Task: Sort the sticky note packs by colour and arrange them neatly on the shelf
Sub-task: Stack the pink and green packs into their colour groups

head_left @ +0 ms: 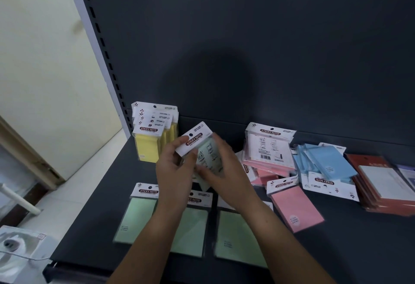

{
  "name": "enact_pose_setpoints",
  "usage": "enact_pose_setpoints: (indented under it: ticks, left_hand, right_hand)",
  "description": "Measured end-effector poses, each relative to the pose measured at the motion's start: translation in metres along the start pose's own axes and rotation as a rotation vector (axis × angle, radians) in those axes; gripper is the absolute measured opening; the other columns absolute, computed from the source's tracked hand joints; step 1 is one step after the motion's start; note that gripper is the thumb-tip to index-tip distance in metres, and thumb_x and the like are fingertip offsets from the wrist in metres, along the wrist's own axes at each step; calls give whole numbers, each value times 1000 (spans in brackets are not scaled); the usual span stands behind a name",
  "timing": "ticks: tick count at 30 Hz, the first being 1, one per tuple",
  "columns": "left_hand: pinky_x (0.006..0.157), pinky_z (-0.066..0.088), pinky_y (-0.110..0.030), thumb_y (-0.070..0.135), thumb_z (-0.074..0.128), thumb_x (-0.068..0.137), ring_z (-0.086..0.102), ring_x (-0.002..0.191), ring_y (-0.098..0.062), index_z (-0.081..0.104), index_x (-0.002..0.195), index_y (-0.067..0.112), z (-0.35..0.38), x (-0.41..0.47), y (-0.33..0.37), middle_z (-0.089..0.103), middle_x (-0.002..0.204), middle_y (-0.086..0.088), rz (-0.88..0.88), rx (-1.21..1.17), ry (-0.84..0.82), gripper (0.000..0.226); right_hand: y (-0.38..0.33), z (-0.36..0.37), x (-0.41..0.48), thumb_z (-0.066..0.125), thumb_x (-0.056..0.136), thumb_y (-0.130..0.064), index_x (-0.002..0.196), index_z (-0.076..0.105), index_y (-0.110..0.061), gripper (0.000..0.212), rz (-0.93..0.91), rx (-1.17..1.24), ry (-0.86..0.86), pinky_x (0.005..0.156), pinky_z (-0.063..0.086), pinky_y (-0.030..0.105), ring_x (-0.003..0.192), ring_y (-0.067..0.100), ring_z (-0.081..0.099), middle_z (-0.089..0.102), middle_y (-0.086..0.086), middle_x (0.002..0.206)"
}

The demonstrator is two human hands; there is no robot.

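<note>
Green sticky note pack is held above the dark shelf, the left grip and the right grip both curled round its edges. Three more green packs lie flat along the shelf's front. Yellow packs stand at the back left, with a pink heap and a blue heap to the right.

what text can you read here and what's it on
"STICKY NOTE": held pack
"STICKY NOTE": front yellow pack
"STICKY NOTE": left green pack
"KY NOTE", rest hidden: middle green pack
"STICKY NOTE": top pink pack
"STICKY NOTE": lone pink pack
"STICKY NOTE", upside down: blue pack
Small print on all packs: too blurred to read.
</note>
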State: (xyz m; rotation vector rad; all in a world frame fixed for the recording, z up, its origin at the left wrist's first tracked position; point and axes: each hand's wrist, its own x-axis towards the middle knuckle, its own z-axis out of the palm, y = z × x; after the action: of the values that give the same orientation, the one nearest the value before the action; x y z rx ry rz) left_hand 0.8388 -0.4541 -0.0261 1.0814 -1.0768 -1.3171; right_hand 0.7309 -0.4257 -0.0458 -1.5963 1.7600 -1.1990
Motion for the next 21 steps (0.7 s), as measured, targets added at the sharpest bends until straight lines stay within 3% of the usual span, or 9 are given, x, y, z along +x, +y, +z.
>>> enact_pose_setpoints:
  ticks: [2,3,6,8,10,12,15,21]
  left_hand:
    - [75,57,-38,7,61,87,68,91,-24,64,108,19,-2,-8,9,70,98,-10,7,-15,-33,24]
    - [72,57,-37,11,62,87,68,90,-24,65,108,21,-3,-12,15,69,95,-10,18,-11,-66,24]
    - [72,57,-27,22,58,86,68,92,-16,57,121,24,-2,-24,26,67,97,0,30,-78,-216,36]
    - [78,56,-27,28,55,83,66,98,-14,47,130,25,-5,-28,24,66,105,-2,33,-87,-257,48]
    - [90,49,-27,25,58,86,61,107,-11,48,128,25,-12,-30,16,65,111,2,87,90,-246,43]
    - [91,47,-30,21,61,88,59,107,-12,56,118,27,-20,-32,7,64,113,4,53,224,-245,31]
    - [70,53,-22,13,61,88,64,88,-15,65,100,23,-28,-40,1,69,98,-3,-108,151,-283,16]
    - [63,52,-21,-1,57,87,61,72,-12,65,95,17,-43,-56,-12,66,89,-6,-158,122,-247,21]
  right_hand:
    - [-5,2,-9,64,77,-50,146,23,-24,84,-40,-13,-57,112,31,33,136,5,28,31,-7,147]
    - [-7,2,-13,67,78,-42,146,24,-23,83,-36,18,-56,111,31,28,135,2,29,31,-9,146]
    - [-15,-1,-26,61,83,-9,133,45,-18,54,9,214,32,87,43,9,106,-8,53,57,-13,120]
    - [-20,-5,-32,53,86,-1,112,62,-14,30,126,427,88,76,50,18,87,7,64,70,-2,98]
    - [-20,-7,-36,57,88,-5,105,65,-13,20,295,681,132,80,55,33,90,21,69,72,6,98]
    - [-20,-11,-39,62,86,-9,107,64,-10,21,365,808,151,79,57,38,92,25,69,72,8,100]
    - [-21,-15,-49,64,84,-8,108,61,-12,24,376,789,108,76,58,35,90,22,69,72,5,100]
    - [-8,1,-68,58,88,-6,100,59,-13,15,464,663,116,73,54,30,86,19,67,71,3,95]
